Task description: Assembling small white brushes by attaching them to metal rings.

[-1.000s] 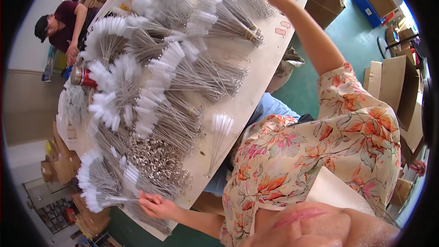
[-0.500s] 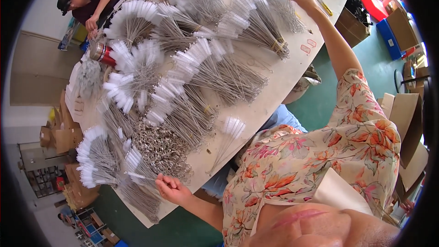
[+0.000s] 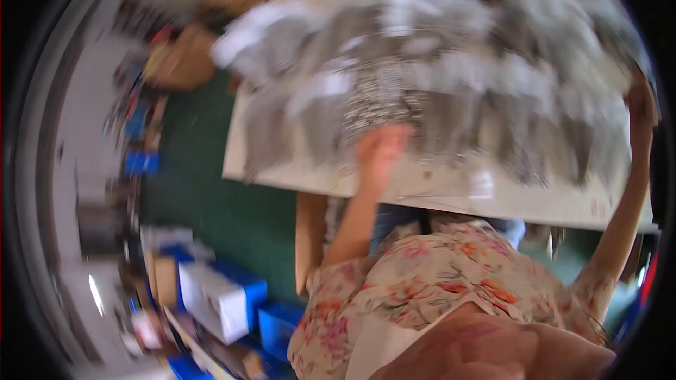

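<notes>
The picture is badly smeared by head motion. A long pale table (image 3: 451,193) carries several bundles of thin metal rods with white tips (image 3: 493,63). My left hand (image 3: 382,151) lies on the table's near part, just below a heap of small shiny metal pieces (image 3: 384,91). My right hand (image 3: 639,102) reaches to the table's far right end, beside the outermost bundles. The blur hides the fingers of both hands and whether they hold anything. My flowered sleeves and chest fill the lower right.
A green floor (image 3: 211,190) lies left of the table. Blue and white boxes (image 3: 218,295) stand on it at lower left. Brown cartons (image 3: 179,63) and blurred clutter sit at the upper left, along a pale wall.
The view has swung sharply, so the table now runs across the top. My left hand has moved up beside the heap of metal pieces. My right arm stays stretched out.
</notes>
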`<state>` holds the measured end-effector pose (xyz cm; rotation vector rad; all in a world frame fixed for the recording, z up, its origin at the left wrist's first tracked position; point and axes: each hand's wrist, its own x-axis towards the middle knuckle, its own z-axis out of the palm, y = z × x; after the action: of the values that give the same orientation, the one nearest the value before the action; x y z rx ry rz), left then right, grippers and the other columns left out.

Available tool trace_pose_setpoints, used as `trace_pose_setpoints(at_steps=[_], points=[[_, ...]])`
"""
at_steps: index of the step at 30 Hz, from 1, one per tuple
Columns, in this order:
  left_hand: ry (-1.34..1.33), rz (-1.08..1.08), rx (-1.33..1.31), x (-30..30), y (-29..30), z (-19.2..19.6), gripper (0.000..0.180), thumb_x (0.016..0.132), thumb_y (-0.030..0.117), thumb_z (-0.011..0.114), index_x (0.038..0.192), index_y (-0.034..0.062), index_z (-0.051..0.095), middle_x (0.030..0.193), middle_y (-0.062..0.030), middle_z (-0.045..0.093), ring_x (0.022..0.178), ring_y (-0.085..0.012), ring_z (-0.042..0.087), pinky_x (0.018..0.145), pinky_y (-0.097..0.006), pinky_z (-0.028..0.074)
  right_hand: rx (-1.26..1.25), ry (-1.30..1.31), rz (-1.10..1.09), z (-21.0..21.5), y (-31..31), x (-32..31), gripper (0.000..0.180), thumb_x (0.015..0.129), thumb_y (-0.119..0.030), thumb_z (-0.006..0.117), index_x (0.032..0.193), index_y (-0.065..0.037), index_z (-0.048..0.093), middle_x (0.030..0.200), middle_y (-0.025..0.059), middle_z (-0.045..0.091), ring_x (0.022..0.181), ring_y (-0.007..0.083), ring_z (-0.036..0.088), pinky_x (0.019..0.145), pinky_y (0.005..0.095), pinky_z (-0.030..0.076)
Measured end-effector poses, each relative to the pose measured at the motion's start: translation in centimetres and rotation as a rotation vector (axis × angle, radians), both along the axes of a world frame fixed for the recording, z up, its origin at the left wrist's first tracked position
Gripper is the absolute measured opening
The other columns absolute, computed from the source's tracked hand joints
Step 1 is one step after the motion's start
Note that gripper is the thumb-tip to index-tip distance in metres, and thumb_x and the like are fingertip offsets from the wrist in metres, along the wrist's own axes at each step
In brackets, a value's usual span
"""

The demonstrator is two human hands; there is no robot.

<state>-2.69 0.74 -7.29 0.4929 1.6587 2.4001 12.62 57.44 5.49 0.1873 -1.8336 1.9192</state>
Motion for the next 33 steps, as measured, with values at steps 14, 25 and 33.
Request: trace_pose_setpoints(at_steps=[14, 25, 33], points=[[-0.002, -0.135, 0.278, -0.1, 5.3, 1.9, 0.018, 0.083, -0.006, 0.051, 0.100, 0.0011, 0.052, 0.105, -0.0090, 0.048, 0.071, -0.0134, 0.053, 0.059, -0.027, 0.047, 0.044, 0.148, 0.152, -5.5, -40.5, -10.4, 0.042, 0.092, -0.014, 0.047, 0.130, 0.002, 0.041, 0.128, 0.0092, 0.046, 0.118, 0.0166, 0.041, 0.102, 0.0297, 0.027], [0.431, -0.202, 0.029, 2.0, 4.9, 3.3, 0.027, 0.080, 0.004, 0.061, 0.105, 0.0010, 0.051, 0.107, -0.0129, 0.051, 0.089, -0.0252, 0.057, 0.071, -0.031, 0.049, -0.978, -0.288, 0.189, -10.6, -37.7, -11.3, 0.026, 0.097, -0.019, 0.042, 0.118, -0.005, 0.048, 0.093, 0.0003, 0.059, 0.074, 0.0069, 0.054, 0.068, 0.0210, 0.049], [0.842, 0.065, -0.191, 0.0, 1.3, 5.4, 0.073, 0.077, 0.028, 0.069, 0.136, 0.0060, 0.030, 0.132, -0.0168, 0.034, 0.111, -0.0265, 0.046, 0.085, -0.037, 0.043, 0.331, -0.531, 0.164, -6.7, -38.6, -7.5, 0.013, 0.090, -0.013, 0.051, 0.087, -0.002, 0.058, 0.069, -0.0056, 0.045, 0.064, 0.0039, 0.039, 0.055, 0.0202, 0.032]])
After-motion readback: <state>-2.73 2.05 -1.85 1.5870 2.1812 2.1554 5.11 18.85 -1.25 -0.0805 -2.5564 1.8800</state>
